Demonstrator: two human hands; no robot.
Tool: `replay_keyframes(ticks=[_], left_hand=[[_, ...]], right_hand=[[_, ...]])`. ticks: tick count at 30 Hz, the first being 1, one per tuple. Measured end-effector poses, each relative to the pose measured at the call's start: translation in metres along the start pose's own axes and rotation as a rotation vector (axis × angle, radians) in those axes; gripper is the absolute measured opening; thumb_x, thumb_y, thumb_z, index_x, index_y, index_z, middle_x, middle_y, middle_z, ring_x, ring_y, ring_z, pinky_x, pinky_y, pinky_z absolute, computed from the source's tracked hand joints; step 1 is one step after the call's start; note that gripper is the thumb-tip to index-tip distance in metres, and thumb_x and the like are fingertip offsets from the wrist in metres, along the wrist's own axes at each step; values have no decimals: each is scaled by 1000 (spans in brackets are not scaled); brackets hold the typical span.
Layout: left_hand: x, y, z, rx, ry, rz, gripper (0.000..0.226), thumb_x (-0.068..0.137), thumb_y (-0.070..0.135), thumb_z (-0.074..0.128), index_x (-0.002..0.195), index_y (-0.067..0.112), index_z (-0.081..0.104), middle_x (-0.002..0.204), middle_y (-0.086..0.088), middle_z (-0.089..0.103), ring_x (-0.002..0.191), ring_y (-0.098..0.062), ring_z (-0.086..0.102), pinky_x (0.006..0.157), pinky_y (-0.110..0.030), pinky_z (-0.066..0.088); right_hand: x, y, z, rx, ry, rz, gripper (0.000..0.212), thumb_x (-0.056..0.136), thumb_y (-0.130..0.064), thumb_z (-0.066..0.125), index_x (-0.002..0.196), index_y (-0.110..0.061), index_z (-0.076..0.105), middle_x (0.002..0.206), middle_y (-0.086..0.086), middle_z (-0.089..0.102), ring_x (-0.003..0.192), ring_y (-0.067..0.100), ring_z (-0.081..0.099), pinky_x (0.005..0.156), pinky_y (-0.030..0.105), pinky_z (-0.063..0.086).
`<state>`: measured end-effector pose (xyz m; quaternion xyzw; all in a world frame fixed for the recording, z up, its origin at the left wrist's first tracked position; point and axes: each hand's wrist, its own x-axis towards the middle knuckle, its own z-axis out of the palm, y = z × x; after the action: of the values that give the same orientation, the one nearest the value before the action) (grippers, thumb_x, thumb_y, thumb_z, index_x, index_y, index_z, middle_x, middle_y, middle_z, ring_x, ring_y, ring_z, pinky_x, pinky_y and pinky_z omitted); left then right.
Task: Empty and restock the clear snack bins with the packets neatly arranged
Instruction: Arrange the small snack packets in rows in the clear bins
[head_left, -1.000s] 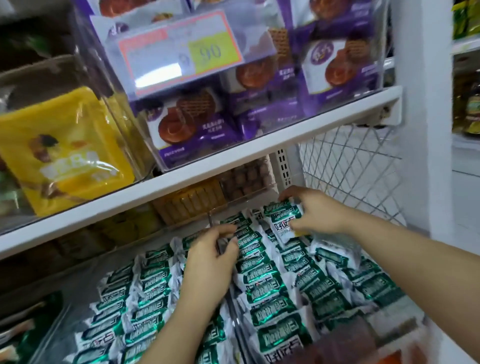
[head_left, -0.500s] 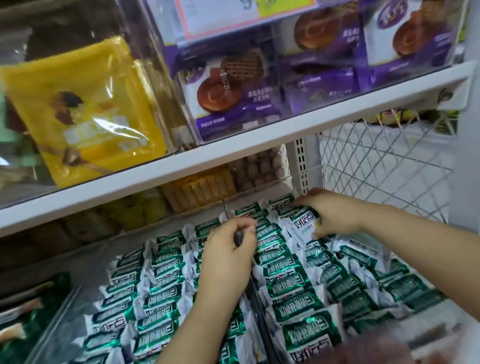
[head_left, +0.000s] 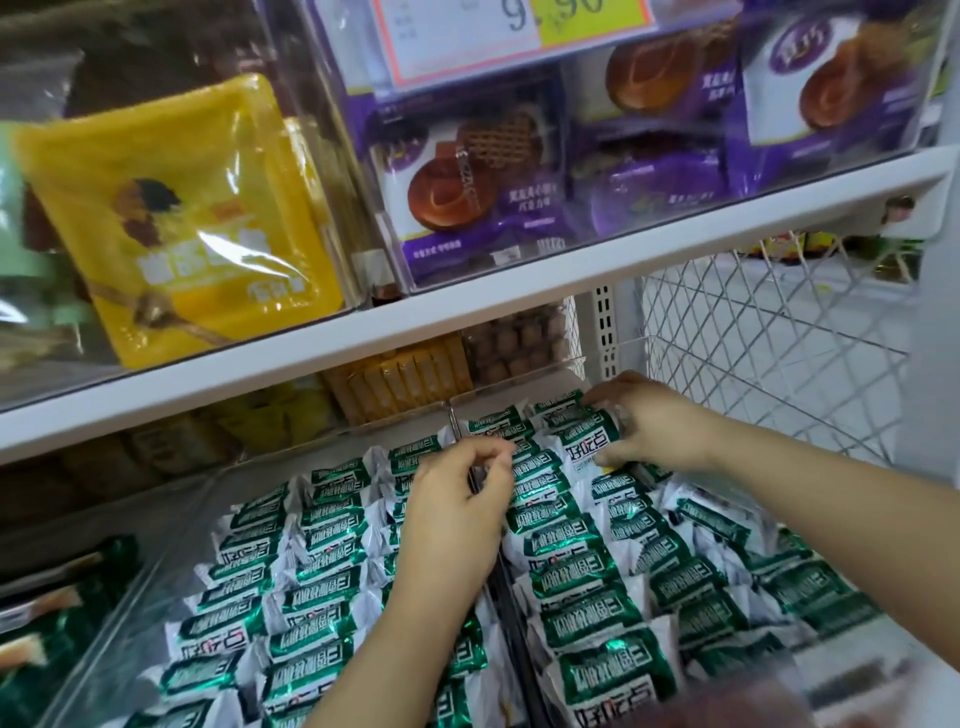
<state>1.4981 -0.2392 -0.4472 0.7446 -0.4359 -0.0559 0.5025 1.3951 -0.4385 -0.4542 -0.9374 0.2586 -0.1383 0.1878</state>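
Two clear snack bins sit side by side on the lower shelf, the left bin (head_left: 171, 545) and the right bin (head_left: 519, 382). Both hold rows of green-and-white packets (head_left: 317, 577). My right hand (head_left: 654, 426) grips one green-and-white packet (head_left: 589, 436) at the back of the right bin, its fingers curled round the packet's far end. My left hand (head_left: 457, 499) rests over the clear divider wall (head_left: 498, 566) between the bins, with its fingertips curled on the wall's top edge.
A white shelf board (head_left: 467, 317) hangs close above the bins. On it stand clear bins with a yellow packet (head_left: 176, 223) and purple biscuit packets (head_left: 467, 171). A white wire mesh panel (head_left: 769, 338) closes the right side. Dark green packets (head_left: 47, 639) lie at the far left.
My right hand has carried its packet further back and lowered it into the rear row of the right bin. My left hand has stayed on the divider.
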Motion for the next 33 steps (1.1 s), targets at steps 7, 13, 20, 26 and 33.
replay_keyframes(ticks=[7,13,20,26,33], left_hand=[[1,-3,-2,45,-9,-18,18,96,31,51,86,46,55,94,20,61,98,-4,54,72,-12,39],[1,0,-1,48,11,-19,12,97,29,50,97,33,62,91,10,65,90,-13,57,68,-15,41],[2,-6,0,47,13,-16,13,97,30,50,100,34,62,93,23,57,101,-13,54,72,-26,42],[3,-7,0,32,4,-13,13,96,30,51,94,40,59,96,16,61,94,-14,57,68,-21,43],[2,-5,1,28,1,-26,13,96,31,51,91,42,57,97,4,64,81,-20,60,52,-10,38]], right_hand=[[-53,-9,-50,-213,-234,149,51,82,-39,71,125,-18,52,110,-3,59,97,14,56,77,25,47],[-84,-14,-30,-476,-235,226,47,75,-31,76,104,-22,40,87,-5,50,79,16,53,55,25,39],[-58,-13,-37,320,-285,198,28,94,-9,56,122,-13,56,111,-3,57,85,18,67,75,26,58],[-53,-11,-23,176,-114,76,23,91,-26,63,113,-21,62,115,-7,60,84,0,59,78,17,49],[-41,-9,-15,-40,9,-3,40,82,-19,73,120,-25,62,119,-1,57,102,15,57,92,24,42]])
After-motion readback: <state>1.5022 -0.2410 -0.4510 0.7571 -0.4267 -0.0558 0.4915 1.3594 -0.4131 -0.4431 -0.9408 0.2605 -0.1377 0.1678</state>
